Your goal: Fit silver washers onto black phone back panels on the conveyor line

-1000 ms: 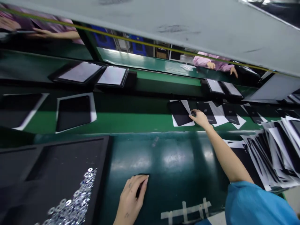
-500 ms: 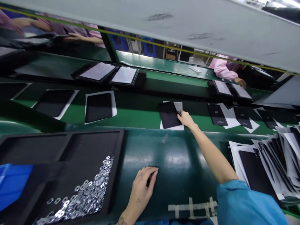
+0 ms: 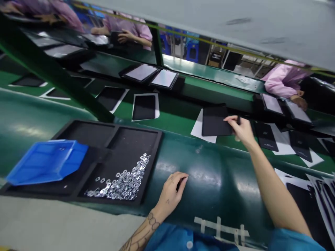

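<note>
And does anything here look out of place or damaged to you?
A little. The blue bin sits aslant over the left part of the black tray, not squarely in it. Dark scuffs mark the pale board overhead. The black panel by the right hand is askew to its white sheet.

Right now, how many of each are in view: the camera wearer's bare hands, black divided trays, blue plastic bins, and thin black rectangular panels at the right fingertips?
Bare hands (left hand, right hand): 2
Black divided tray: 1
Blue plastic bin: 1
Thin black rectangular panel there: 1
Total: 5
</note>
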`<state>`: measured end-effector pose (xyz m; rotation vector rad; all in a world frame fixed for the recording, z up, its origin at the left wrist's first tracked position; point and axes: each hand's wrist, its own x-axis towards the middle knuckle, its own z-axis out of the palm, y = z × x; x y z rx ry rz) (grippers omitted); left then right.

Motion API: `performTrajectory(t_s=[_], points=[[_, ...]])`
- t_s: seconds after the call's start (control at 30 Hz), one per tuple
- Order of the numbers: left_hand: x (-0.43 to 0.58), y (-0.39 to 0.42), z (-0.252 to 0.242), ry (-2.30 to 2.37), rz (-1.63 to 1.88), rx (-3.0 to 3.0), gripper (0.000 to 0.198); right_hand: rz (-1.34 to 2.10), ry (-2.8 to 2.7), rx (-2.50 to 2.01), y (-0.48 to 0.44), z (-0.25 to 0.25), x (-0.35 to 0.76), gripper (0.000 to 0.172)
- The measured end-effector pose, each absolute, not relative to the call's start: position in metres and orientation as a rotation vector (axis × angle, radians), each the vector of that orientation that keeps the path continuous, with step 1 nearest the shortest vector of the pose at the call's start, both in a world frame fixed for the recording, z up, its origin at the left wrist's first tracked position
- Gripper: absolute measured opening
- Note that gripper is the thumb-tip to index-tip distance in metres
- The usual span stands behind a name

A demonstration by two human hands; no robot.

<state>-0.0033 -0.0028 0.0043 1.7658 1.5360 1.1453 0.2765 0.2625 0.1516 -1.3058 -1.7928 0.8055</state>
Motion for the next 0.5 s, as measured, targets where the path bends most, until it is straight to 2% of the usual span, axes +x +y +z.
performTrajectory(t_s=[0.13, 0.2, 0.27, 0.4, 0.5], points=[[-0.003, -0.002, 0.009, 1.509, 1.162, 1.669, 0.015, 0.462, -2.304, -1.118, 0.184, 0.205, 0.280, 0.022], [-0.005, -0.002, 0.012, 1.514, 1.182, 1.596, 0.014, 0.378, -2.613, -0.967, 0.145, 0.206, 0.265, 0.025], [-0.010, -0.001, 0.017, 1.536, 1.191, 1.533, 0.013, 0.361, -2.883, -0.839, 0.113, 0.186, 0.240, 0.032], [-0.026, 0.009, 0.035, 1.561, 1.219, 1.511, 0.012, 0.553, -3.222, -0.710, 0.079, 0.129, 0.191, 0.032], [-0.034, 0.022, 0.048, 1.560, 1.180, 1.552, 0.014, 0.903, -3.083, -0.699, 0.084, 0.110, 0.181, 0.022]])
